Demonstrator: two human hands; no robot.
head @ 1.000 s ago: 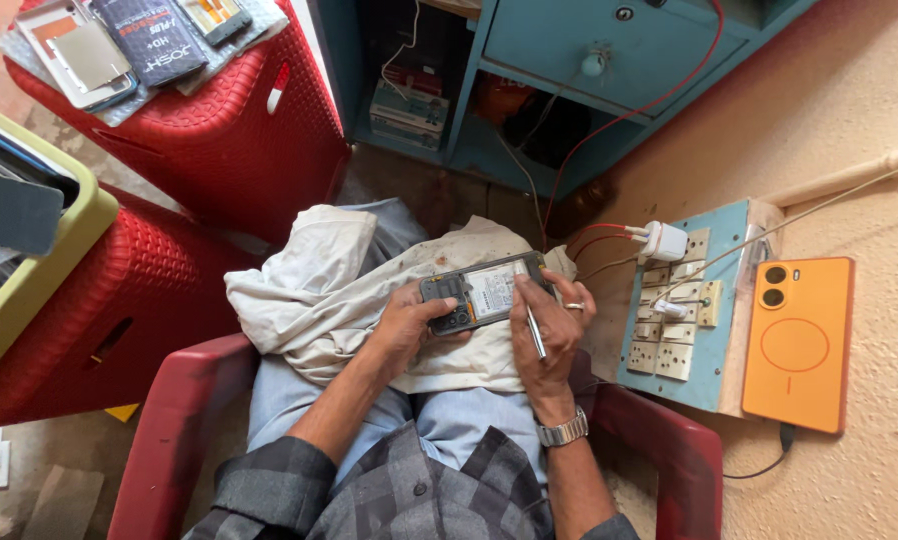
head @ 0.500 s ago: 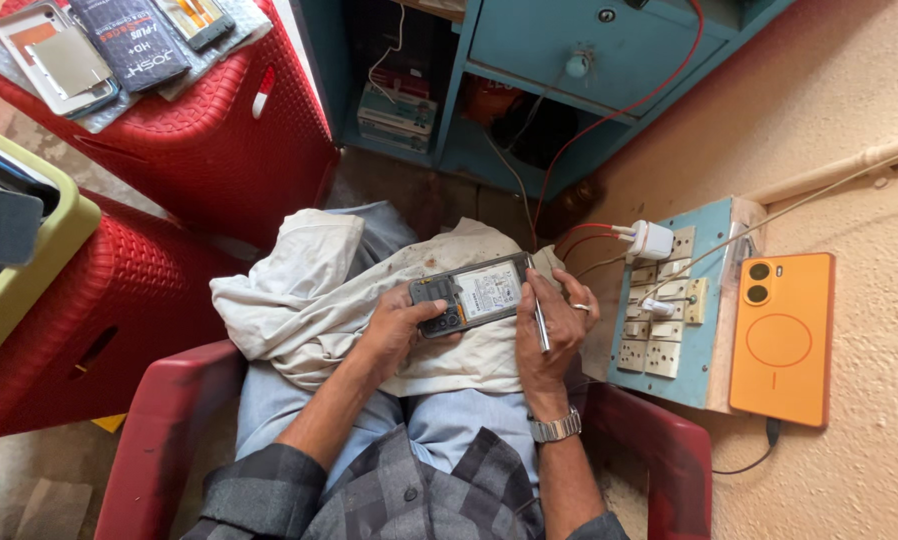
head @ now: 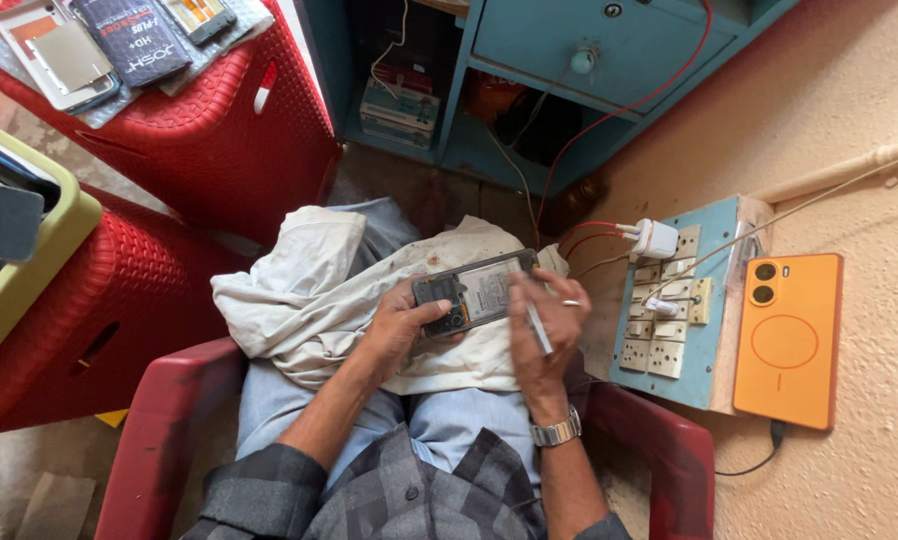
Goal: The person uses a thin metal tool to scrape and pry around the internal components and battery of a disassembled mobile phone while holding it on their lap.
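You hold an opened phone [head: 474, 293] with its back cover off, its dark internals and pale battery facing up, lying nearly flat and tilted so its far end points toward 2 o'clock. A thin silvery tool [head: 537, 327] sits just right of it, angled toward 11 o'clock.

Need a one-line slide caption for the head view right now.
Left hand holds an opened phone over a lap cloth; right hand grips a thin tool.

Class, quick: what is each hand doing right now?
Left hand: closed around the opened phone, holding it over the white cloth.
Right hand: closed on a thin metal tool, fingers at the phone's end.
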